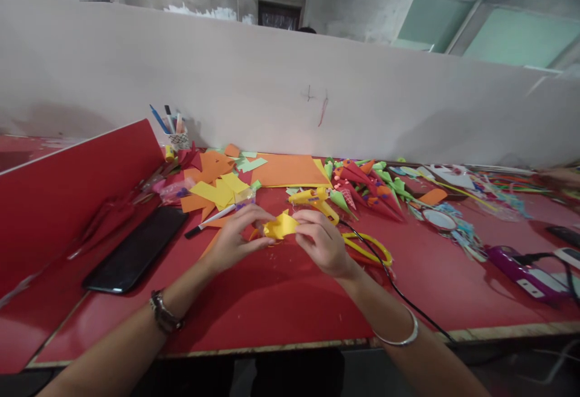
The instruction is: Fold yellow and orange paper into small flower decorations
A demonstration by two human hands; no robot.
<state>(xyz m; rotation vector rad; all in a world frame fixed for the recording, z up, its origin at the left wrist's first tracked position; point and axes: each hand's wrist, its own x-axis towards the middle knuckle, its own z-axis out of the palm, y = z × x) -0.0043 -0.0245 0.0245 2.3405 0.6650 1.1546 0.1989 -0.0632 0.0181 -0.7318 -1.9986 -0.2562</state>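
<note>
Between my two hands is a small folded piece of yellow paper (281,225), held above the red table. My left hand (238,234) pinches its left end between thumb and fingers. At the right end, the fingers of my right hand (322,243) are closed on the same piece. Just behind my right hand lies a yellow glue gun (315,199) with a black cord. Yellow scissor-like handles (371,247) rest to the right, partly hidden by my hand. A white marker (211,222) with a black cap lies beyond my left hand.
A black phone (136,251) lies at the left, by a red upright panel (77,203). Behind are yellow paper strips (220,191), orange sheets (285,170) and a pile of red and green paper cones (367,182). A purple power strip (525,273) sits at the right.
</note>
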